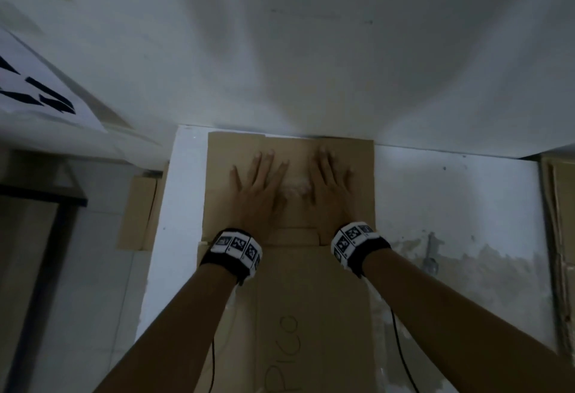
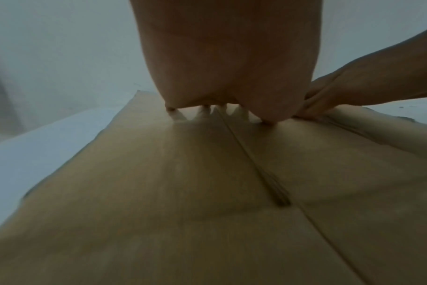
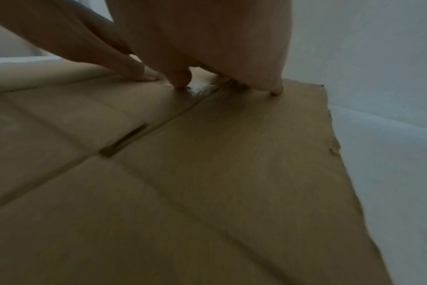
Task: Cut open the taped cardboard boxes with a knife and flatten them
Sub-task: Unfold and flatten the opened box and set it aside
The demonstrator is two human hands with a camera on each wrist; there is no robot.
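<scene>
Cardboard box (image 1: 289, 237), flattened, lies on the white worktop (image 1: 451, 193), its far edge against the wall (image 1: 311, 34) at the worktop's back edge; the sheet runs from there toward the near edge between the forearms, with handwritten letters on its near part; left hand (image 1: 259, 188) lies palm down on the far section of the cardboard, fingers straight and spread, thumb out to the left; right hand (image 1: 331, 185) lies palm down just beside it, fingers straight and close together, pointing at the wall; both hands press flat on the sheet and neither grips anything; a pale scuffed patch (image 1: 295, 185) on the cardboard shows between the two hands; the left wrist view shows the fingertips (image 2: 171, 109) touching the cardboard near its far edge, a crease with a short slot (image 2: 278, 194) running under the hand; the right wrist view shows the fingertips (image 3: 276, 90) down on the sheet close to its far right corner, with the left hand's fingers (image 3: 134, 67) flat just beside; each wrist carries a black band with marker tiles (image 1: 236, 249); more flat cardboard (image 1: 140, 212) lies off the worktop's left edge; a dark smear (image 1: 431, 252) marks the worktop right of the box; image is blurred, fine detail unclear.
</scene>
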